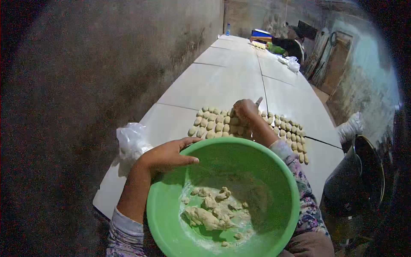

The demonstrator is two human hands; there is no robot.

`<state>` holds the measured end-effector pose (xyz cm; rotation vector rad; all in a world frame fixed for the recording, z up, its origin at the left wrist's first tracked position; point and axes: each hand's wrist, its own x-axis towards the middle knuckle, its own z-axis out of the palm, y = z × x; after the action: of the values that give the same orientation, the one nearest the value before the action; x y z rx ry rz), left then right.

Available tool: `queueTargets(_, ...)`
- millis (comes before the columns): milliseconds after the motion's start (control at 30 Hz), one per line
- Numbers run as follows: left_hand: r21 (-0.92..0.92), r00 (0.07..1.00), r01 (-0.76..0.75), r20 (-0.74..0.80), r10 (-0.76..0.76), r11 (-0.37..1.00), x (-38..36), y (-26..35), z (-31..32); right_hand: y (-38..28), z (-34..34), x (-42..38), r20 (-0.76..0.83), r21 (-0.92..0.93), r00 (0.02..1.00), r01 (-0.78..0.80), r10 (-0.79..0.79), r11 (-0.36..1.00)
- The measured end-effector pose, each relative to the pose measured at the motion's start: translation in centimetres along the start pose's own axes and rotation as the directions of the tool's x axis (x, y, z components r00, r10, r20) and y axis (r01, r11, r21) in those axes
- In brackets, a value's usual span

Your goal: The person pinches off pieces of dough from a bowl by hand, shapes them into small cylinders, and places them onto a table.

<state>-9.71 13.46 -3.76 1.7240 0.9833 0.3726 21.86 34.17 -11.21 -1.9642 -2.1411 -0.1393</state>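
Observation:
A large green plastic basin [224, 147] stands tilted toward me at the near end of the table. In its bottom lie torn lumps of pale dough [207, 218] with loose flour around them. My left hand [171, 154] grips the basin's left rim, thumb inside and fingers on the outer side. Beyond the basin, small oval dough pieces [219, 127] sit in rows on the tabletop. Over the back of these rows is my right hand [247, 109], mostly curled, with one digit sticking out to the right. What its fingers hold, if anything, is hidden.
The long white tabletop [227, 77] runs away from me beside a dark wall. A clear plastic bag [132, 139] lies at left. Another bag [293, 64], more dough pieces [259, 44] and a bent-over person [289, 45] are far off. A dark container [349, 184] stands at right.

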Motion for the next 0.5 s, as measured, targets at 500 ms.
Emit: queueTargets(500, 0.030, 0.999, -0.027, 0.020, 0.027, 0.999, 0.1, 0.3, 0.3, -1.6, -19.1, -15.5, -0.252, 0.629, 0.956, 0.281, -0.152, 0.725)
